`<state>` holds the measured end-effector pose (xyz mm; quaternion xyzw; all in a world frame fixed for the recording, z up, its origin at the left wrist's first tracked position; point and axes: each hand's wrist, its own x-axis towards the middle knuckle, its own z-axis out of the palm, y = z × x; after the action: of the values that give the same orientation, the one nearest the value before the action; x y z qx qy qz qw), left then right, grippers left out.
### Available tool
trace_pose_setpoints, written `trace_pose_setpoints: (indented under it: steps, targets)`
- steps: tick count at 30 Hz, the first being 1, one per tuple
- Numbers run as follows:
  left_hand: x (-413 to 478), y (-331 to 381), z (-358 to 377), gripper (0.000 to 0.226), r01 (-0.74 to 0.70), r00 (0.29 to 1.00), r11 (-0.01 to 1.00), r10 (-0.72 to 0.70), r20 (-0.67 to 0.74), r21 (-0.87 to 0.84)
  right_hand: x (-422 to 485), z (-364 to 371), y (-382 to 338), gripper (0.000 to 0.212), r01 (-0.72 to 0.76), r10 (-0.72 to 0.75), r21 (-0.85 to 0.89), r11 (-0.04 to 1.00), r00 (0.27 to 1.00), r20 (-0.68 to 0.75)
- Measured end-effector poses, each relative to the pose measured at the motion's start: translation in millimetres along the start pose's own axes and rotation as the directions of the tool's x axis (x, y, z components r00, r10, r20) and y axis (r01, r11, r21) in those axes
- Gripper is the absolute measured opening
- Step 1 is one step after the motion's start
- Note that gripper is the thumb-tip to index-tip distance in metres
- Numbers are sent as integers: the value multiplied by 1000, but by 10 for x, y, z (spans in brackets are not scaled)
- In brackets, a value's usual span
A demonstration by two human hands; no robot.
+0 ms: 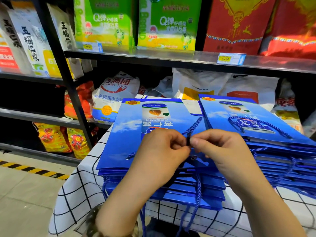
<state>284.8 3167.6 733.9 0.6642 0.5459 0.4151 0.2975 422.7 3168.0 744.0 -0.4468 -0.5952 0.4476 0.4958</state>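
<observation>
A stack of flat blue paper gift bags lies on a table with a white, black-checked cloth. A twisted blue cord handle runs across the top bag. My left hand and my right hand meet over the bag's near edge. Both pinch the dark end of the cord between thumb and fingers. A small eyelet hole shows just below my fingers. A second, taller stack of the same blue bags lies to the right, with a cord handle on top.
Black store shelves stand behind the table, holding green boxes, red bags and white flour sacks. A yellow price tag hangs on the shelf edge. Tiled floor with a yellow-black stripe lies to the left.
</observation>
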Motion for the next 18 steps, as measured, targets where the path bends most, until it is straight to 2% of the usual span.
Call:
trace_pose_setpoints:
  steps: [4,8,11,14,16,18]
  targets:
    - [-49,64,23,10,-61,998,959,66,-9,278,-31,-7,66,16,28,-34,-139,990,999,-38]
    - [-86,125,17,15,-114,992,861,122,18,495,-49,-1,86,14,78,-97,-252,965,993,-63]
    - [-105,127,-42,19,-207,978,827,177,108,523,-33,-71,151,19,64,-100,-297,953,989,-107]
    - [-128,42,-159,41,-272,958,778,166,233,566,-21,-181,196,22,62,-115,-411,910,988,-106]
    - [-145,-42,-230,48,-285,955,736,167,243,614,-19,-222,225,24,66,-120,-471,880,989,-85]
    - [-161,-95,-261,47,-282,957,746,169,237,604,-21,-210,243,25,77,-121,-501,862,991,-56]
